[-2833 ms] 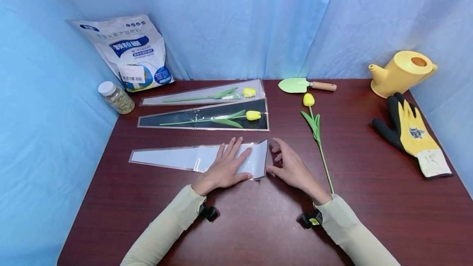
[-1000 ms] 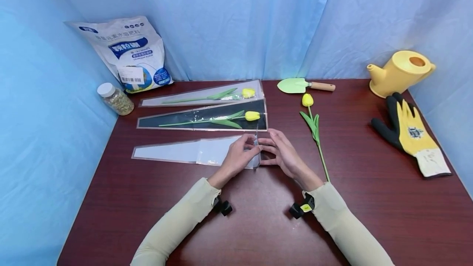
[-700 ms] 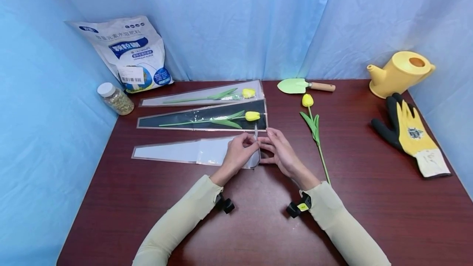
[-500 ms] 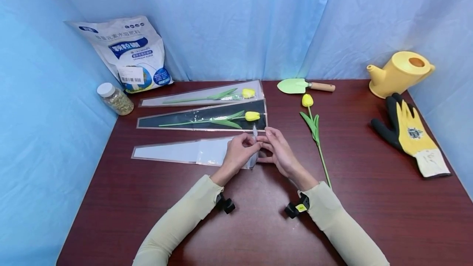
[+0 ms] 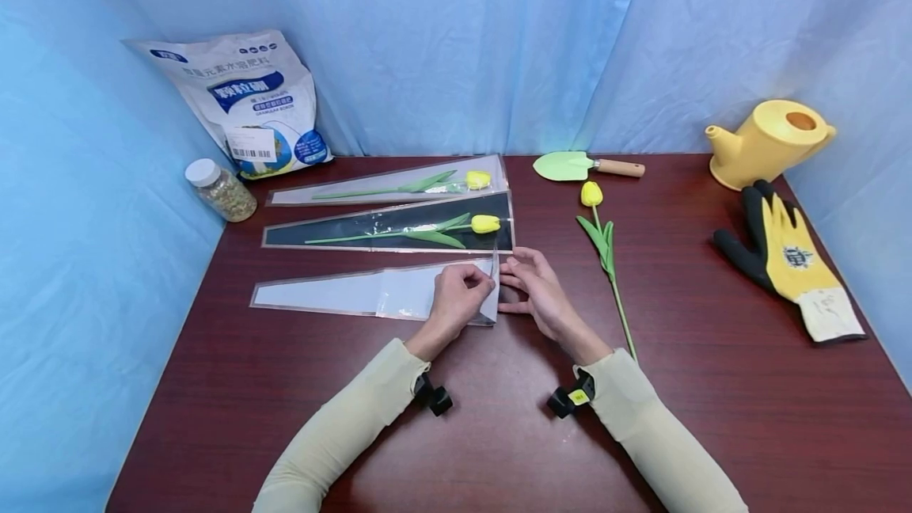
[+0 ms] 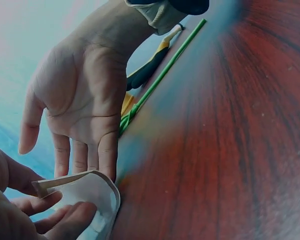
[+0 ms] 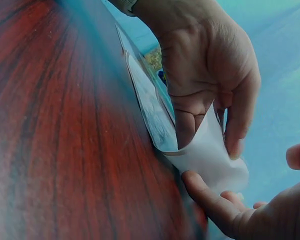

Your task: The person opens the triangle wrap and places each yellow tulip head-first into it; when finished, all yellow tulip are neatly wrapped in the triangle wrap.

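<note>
A long tapered white flower sleeve (image 5: 321,292) with a clear border lies on the table, its wide end bent up. My left hand (image 5: 457,298) pinches the raised layer of that end between thumb and fingers; the left wrist view shows the film curling up beside the fingertips. My right hand (image 5: 545,297) faces it from the right. Its fingers, fairly straight, touch the outside of the lifted end, as the right wrist view shows with the fingertips (image 7: 192,182) against the white film. A loose yellow tulip (image 5: 602,248) lies right of my right hand.
Behind lie a black sleeve (image 5: 321,233) and a grey-white sleeve (image 5: 299,195), each holding a yellow tulip. A fertilizer bag (image 5: 267,109) and a capped jar (image 5: 226,195) stand at left. A trowel (image 5: 563,165), yellow watering can (image 5: 769,145) and work glove (image 5: 798,256) sit at right.
The left hand, flat on the white sleeve at first, now pinches its lifted end. The right hand has come in closer to touch it. The sleeve's wide end has shifted slightly left.
</note>
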Demonstrator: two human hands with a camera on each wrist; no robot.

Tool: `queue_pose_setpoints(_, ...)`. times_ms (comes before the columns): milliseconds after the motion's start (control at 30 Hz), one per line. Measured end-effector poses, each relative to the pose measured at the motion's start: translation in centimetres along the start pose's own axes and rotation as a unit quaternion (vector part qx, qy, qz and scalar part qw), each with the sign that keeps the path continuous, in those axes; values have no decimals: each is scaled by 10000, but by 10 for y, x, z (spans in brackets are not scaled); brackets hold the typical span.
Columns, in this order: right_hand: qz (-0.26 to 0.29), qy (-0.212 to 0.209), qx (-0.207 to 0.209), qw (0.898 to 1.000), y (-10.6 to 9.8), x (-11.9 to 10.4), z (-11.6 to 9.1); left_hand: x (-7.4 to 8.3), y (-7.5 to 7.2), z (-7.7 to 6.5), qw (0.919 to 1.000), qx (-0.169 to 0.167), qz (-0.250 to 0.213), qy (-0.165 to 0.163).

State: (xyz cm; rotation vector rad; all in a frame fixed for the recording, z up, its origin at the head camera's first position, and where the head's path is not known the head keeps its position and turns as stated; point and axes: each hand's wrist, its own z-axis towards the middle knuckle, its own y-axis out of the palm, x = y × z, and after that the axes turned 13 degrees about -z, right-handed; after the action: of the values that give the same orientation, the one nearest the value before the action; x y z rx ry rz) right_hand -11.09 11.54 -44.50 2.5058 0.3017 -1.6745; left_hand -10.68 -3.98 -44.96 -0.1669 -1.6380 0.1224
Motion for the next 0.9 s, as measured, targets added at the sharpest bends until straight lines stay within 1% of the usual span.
queue_pose_setpoints(200, -181, 85, 90, 9998, -3, -1, 7, -7, 2, 1, 9989, -49, -437, -162)
queue_pose_setpoints(300, -371, 86, 214, 9990, -3, -2, 12, -10, 2, 1, 9969, -73, -723, -291)
queue_pose_setpoints(400, -645, 90, 349, 9973, -3, -4, 18, -11, 3, 1, 9950, -81, -911, -401)
queue_pose_setpoints(567, -1168, 54, 461, 9921, -2, -5, 23, -13, 3, 1, 9933, -57, -1024, -527)
queue_pose_setpoints(700, -1448, -15, 548, 9879, -3, -4, 25, -14, 3, 1, 9919, -36, -1134, -577)
queue_pose_setpoints(800, -1498, -47, 600, 9869, -5, -2, 25, -14, 3, 1, 9909, -14, -1221, -562)
queue_pose_setpoints(900, -1362, -85, 570, 9890, -8, -1, 25, -14, 4, 1, 9900, 36, -1302, -542)
